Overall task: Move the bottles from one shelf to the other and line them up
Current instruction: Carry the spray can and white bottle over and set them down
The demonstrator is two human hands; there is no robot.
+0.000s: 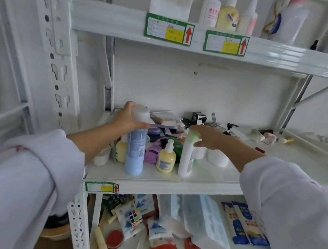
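Observation:
My left hand (127, 117) grips the top of a tall blue bottle (135, 151) with a white cap, standing upright near the front left of the middle shelf (210, 180). My right hand (207, 137) closes around the green top of a white bottle (186, 160) standing to the right of it. Between them stands a small yellow pump bottle (166, 160); another yellow bottle (120, 150) is behind the blue one. Two white bottles (216, 158) stand under my right forearm. On the upper shelf (128, 25) several bottles (228, 12) stand side by side.
Purple packets and small clutter (157, 143) lie behind the bottles, with black pump heads (229, 129) further back. A white box (169, 3) sits on the upper shelf. The lower shelf holds packets, a puzzle cube (135, 217) and a plastic bag (200, 221). The shelf upright (64, 72) is left.

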